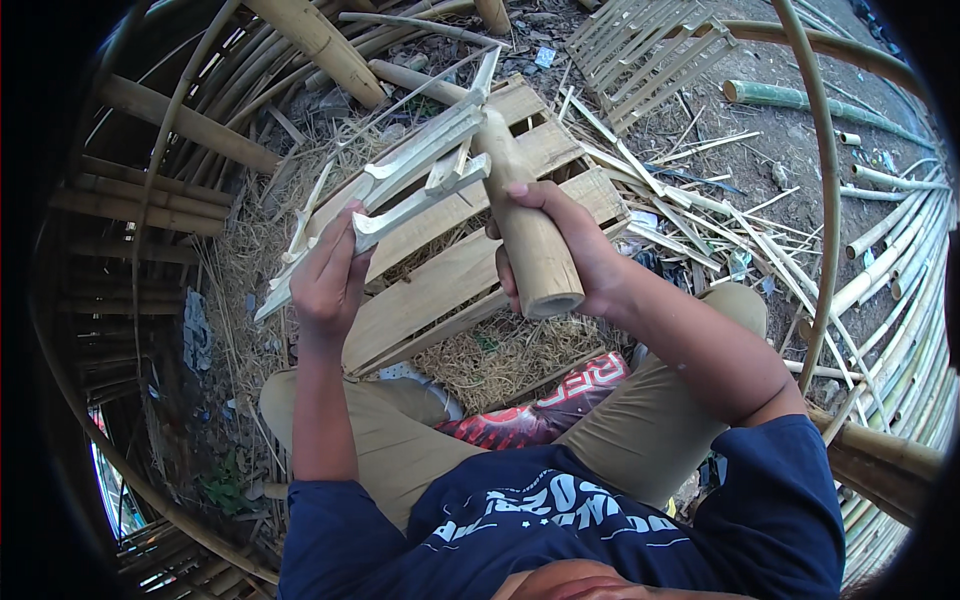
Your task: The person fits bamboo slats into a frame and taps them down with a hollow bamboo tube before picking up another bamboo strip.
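Note:
My left hand pinches the near end of a pale split bamboo strip, its fingers closed at the strip's edge. A thick, round length of bamboo is gripped in my right hand, with the thumb along its upper side and the cut end toward me. The far end of the strip lies beside this bamboo length; I cannot tell whether they touch. More split bamboo pieces lie just beyond the strip. Beneath both hands is a low platform of wooden slats.
Straw and a red printed bag lie between my legs. Split strips litter the ground at right, near a slatted bamboo panel. Bamboo poles are piled far right. A bent bamboo hoop arches close by.

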{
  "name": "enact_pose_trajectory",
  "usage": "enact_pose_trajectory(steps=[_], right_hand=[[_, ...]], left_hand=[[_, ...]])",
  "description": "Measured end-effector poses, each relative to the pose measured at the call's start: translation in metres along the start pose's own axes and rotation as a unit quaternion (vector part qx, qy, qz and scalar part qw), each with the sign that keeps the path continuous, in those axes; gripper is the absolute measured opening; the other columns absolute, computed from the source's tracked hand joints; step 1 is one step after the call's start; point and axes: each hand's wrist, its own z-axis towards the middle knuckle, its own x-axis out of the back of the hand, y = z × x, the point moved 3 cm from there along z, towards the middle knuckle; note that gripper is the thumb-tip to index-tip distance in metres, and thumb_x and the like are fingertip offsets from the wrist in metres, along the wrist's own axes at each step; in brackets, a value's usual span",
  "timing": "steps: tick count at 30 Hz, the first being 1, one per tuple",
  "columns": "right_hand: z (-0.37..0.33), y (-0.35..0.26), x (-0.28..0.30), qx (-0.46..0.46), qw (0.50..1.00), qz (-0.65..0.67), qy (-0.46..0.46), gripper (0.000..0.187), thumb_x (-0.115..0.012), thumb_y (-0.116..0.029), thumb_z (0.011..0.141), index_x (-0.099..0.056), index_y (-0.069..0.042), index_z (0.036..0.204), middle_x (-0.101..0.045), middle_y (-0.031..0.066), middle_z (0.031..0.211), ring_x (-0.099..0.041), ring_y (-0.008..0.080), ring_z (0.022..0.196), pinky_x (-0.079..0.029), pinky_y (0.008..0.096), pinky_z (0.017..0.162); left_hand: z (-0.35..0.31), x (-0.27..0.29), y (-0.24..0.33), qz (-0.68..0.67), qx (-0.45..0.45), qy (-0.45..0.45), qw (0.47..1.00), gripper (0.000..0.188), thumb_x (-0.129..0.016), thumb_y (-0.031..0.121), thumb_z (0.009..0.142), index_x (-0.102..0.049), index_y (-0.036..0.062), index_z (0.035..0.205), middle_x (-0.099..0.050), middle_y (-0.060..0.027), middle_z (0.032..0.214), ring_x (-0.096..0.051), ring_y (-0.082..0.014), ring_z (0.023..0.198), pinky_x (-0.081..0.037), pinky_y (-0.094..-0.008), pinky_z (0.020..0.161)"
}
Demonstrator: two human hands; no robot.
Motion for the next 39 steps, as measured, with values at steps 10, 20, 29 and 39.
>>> enact_pose_trajectory(steps=[10,20,29,39], right_hand=[[0.018,0.005,0.062,0.033,0.99,-0.005,0.139,0.034,-0.066,-0.026,0.093,-0.055,-0.001,0.113,-0.069,0.0184,0.099,-0.072,0.0291,0.091,-0.06,0.0422,0.084],[0.022,-0.038,0.106,0.184,0.915,-0.296,0.206,0.042,-0.072,-0.007,0.082,-0.058,0.003,0.119,-0.073,0.0151,0.101,-0.071,0.0209,0.073,-0.061,0.0357,0.068],[0.03,-0.061,0.096,0.24,0.906,-0.347,0.044,0.044,-0.074,-0.012,0.077,-0.061,0.004,0.115,-0.07,0.017,0.108,-0.068,0.0162,0.07,-0.059,0.0323,0.067],[0.031,-0.075,0.074,0.182,0.902,-0.386,-0.068,0.063,-0.068,-0.011,0.068,-0.053,0.006,0.128,-0.072,0.0233,0.114,-0.067,0.0169,0.065,-0.059,0.0322,0.062]], left_hand=[[-0.014,-0.025,0.023,-0.002,-0.013,-0.031,0.999,0.038,-0.077,-0.001,0.079,-0.068,-0.0112,0.115,-0.068,-0.0238,0.129,-0.068,-0.0405,0.12,-0.056,-0.0537,0.103],[-0.039,-0.046,0.038,-0.018,-0.053,-0.098,0.994,0.039,-0.078,0.003,0.08,-0.071,-0.0065,0.118,-0.069,-0.0188,0.131,-0.067,-0.0356,0.125,-0.053,-0.0542,0.107],[-0.051,-0.054,0.041,-0.023,-0.058,-0.11,0.992,0.036,-0.077,0.006,0.082,-0.073,-0.0033,0.117,-0.069,-0.0158,0.133,-0.065,-0.0335,0.128,-0.051,-0.055,0.109],[-0.052,-0.053,0.043,-0.028,-0.05,-0.123,0.991,0.027,-0.075,0.009,0.085,-0.075,0.0007,0.111,-0.07,-0.0143,0.132,-0.066,-0.032,0.127,-0.051,-0.0536,0.109]])
